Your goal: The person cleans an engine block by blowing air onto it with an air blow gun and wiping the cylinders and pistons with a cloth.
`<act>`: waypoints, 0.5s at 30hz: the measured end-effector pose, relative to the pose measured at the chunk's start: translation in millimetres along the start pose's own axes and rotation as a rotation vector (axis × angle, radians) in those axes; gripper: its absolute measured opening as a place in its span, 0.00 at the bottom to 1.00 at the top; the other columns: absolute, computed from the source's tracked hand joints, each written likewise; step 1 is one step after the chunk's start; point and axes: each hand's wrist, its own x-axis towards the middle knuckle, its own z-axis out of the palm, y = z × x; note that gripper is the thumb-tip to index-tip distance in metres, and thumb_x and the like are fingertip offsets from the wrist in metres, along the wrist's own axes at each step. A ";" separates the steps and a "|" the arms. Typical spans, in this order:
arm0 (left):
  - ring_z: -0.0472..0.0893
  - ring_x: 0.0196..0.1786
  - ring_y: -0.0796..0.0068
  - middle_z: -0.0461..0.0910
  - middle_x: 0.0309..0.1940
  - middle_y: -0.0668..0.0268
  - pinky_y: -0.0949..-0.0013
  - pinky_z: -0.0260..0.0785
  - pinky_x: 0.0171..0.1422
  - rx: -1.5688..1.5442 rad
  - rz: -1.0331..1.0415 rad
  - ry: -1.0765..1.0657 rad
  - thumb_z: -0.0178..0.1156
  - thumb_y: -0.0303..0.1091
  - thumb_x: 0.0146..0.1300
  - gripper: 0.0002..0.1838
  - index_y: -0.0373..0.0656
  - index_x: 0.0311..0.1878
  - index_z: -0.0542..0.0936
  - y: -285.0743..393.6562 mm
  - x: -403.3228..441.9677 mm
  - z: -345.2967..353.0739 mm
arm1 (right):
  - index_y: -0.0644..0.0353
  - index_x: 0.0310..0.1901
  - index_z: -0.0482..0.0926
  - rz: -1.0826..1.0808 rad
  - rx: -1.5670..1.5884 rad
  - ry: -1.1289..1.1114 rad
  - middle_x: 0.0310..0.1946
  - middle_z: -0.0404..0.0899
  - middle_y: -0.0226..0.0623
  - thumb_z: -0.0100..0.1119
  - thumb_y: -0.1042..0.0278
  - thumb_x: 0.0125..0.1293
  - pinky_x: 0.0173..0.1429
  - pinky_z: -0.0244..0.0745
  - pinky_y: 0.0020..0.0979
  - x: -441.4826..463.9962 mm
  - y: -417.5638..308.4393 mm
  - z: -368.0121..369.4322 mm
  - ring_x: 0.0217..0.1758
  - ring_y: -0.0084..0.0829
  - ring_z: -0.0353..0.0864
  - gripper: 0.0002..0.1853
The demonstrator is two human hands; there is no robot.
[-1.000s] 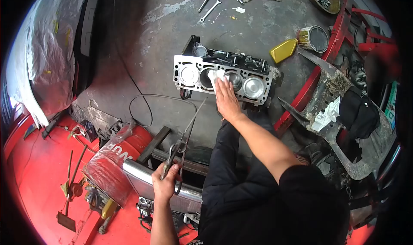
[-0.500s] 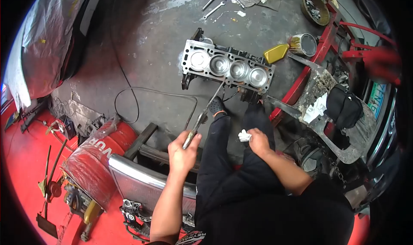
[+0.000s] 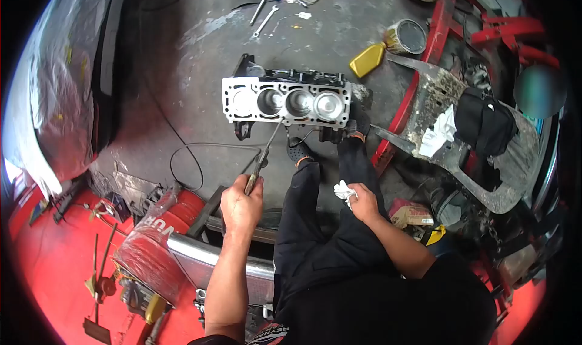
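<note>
My left hand [image 3: 242, 203] is closed around the handle of an air blow gun [image 3: 262, 160] with a long thin nozzle. The nozzle's tip lies at the near edge of an engine block [image 3: 286, 104], below its middle cylinders. Several round bores with shiny piston tops show in the block's flat upper face. A thin hose trails from the gun across the floor. My right hand [image 3: 363, 202] is over my thigh, its fingers closed on a crumpled white cloth [image 3: 344, 191].
A yellow bottle [image 3: 367, 60] and an open can [image 3: 406, 37] stand right of the block. Wrenches [image 3: 265, 21] lie beyond it. At the right, a plastic chair [image 3: 503, 193] carries a black bag [image 3: 484, 122]. A red drum [image 3: 176, 212] and chrome bumper [image 3: 200, 251] are at lower left.
My right hand has drawn back from the block to my thigh with the white cloth. My left hand has moved forward, bringing the nozzle up to the block's edge. The camera view has shifted.
</note>
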 end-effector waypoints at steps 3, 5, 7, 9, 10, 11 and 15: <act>0.79 0.29 0.45 0.78 0.22 0.46 0.55 0.71 0.38 0.101 0.051 -0.020 0.67 0.40 0.62 0.16 0.33 0.35 0.81 21.8 10.3 3.3 | 0.58 0.55 0.78 -0.067 0.015 -0.101 0.51 0.78 0.44 0.59 0.74 0.58 0.61 0.73 0.45 -1.9 3.8 -24.4 0.57 0.48 0.78 0.21; 0.79 0.30 0.42 0.78 0.22 0.46 0.54 0.70 0.38 0.164 0.051 -0.054 0.67 0.40 0.61 0.16 0.33 0.33 0.81 38.8 32.3 -2.2 | 0.58 0.55 0.78 -0.270 -0.089 -0.249 0.52 0.77 0.44 0.59 0.74 0.57 0.63 0.71 0.44 -9.0 0.8 -55.0 0.59 0.47 0.76 0.21; 0.79 0.36 0.38 0.79 0.26 0.43 0.51 0.71 0.40 0.214 -0.030 -0.119 0.67 0.40 0.62 0.16 0.34 0.34 0.81 60.1 38.8 -9.4 | 0.59 0.56 0.78 -0.487 -0.215 -0.391 0.52 0.77 0.43 0.59 0.74 0.57 0.64 0.69 0.44 -5.8 11.2 -74.9 0.60 0.45 0.75 0.22; 0.79 0.36 0.38 0.79 0.26 0.43 0.51 0.71 0.40 0.195 -0.059 -0.110 0.67 0.41 0.62 0.16 0.34 0.34 0.80 60.0 36.2 -4.1 | 0.58 0.56 0.78 -0.415 -0.280 -0.500 0.52 0.78 0.41 0.59 0.74 0.58 0.66 0.66 0.43 -2.9 22.1 -81.8 0.61 0.43 0.75 0.21; 0.79 0.36 0.37 0.79 0.26 0.43 0.51 0.70 0.40 0.172 -0.092 -0.109 0.67 0.41 0.62 0.16 0.33 0.34 0.80 57.9 35.0 -2.7 | 0.59 0.56 0.78 -0.396 -0.243 -0.511 0.51 0.77 0.44 0.58 0.75 0.59 0.64 0.69 0.45 4.2 25.9 -82.3 0.58 0.48 0.75 0.20; 0.79 0.36 0.37 0.79 0.26 0.43 0.51 0.70 0.40 0.180 -0.091 -0.103 0.67 0.41 0.62 0.16 0.33 0.34 0.80 57.6 40.0 0.3 | 0.59 0.56 0.78 -0.402 -0.235 -0.509 0.51 0.77 0.44 0.58 0.75 0.59 0.64 0.69 0.45 18.1 26.6 -77.6 0.58 0.48 0.75 0.20; 0.77 0.29 0.44 0.77 0.25 0.45 0.55 0.71 0.38 0.152 -0.050 -0.066 0.67 0.40 0.62 0.16 0.33 0.34 0.80 46.7 24.5 -6.4 | 0.60 0.54 0.77 -0.391 0.070 -0.276 0.52 0.75 0.47 0.55 0.81 0.62 0.62 0.72 0.46 65.3 -20.0 -56.6 0.59 0.51 0.74 0.18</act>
